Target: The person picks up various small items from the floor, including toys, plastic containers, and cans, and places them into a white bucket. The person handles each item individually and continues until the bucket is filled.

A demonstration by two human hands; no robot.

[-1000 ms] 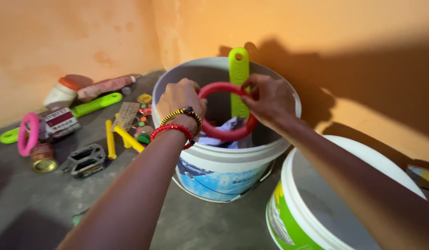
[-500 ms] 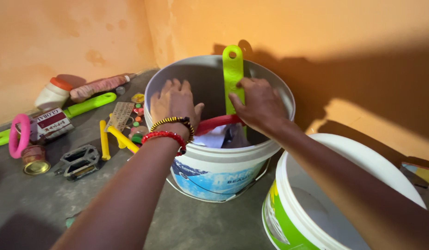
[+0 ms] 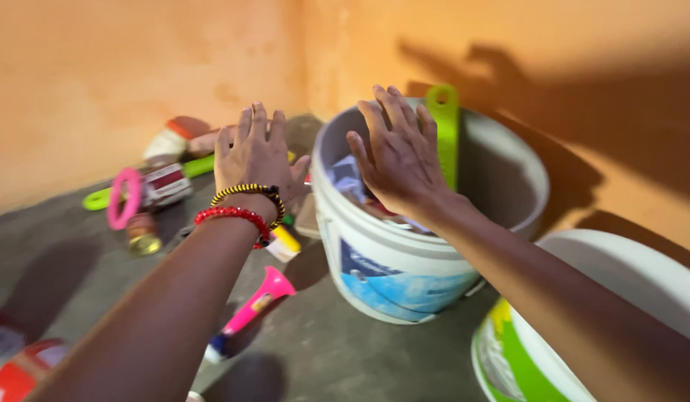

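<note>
Head view: both hands are up and empty, fingers spread. The left hand (image 3: 257,158), with yellow-black and red bead bracelets at the wrist, hovers flat over the grey concrete floor (image 3: 77,260), just left of the white plastic bucket with the blue label (image 3: 404,272). The right hand (image 3: 395,152) hangs, fingers apart and holding nothing, over the bucket's near-left rim, palm turned down toward the opening.

Inside the bucket, a lime-green flat plastic handle with a hole at its tip (image 3: 444,130) stands close to upright, its long axis running up and out past the far rim, just right of the right hand's fingers. That hand is the nearer one to it. Pale crumpled cloth and a sliver of red show below the palm.

Beyond the left hand, toward the wall, lies the clutter: a pink plastic ring (image 3: 124,198), a small brass-coloured tin (image 3: 142,240) just beside it, and a white bottle with an orange cap (image 3: 174,138) by the wall. Nearer, a pink toy horn (image 3: 257,301) lies slanted on the floor, pointing toward the bucket's base. A second white bucket with a green band (image 3: 524,357) sits close by at lower right, leaving only a narrow gap; open floor lies to the lower left.
</note>
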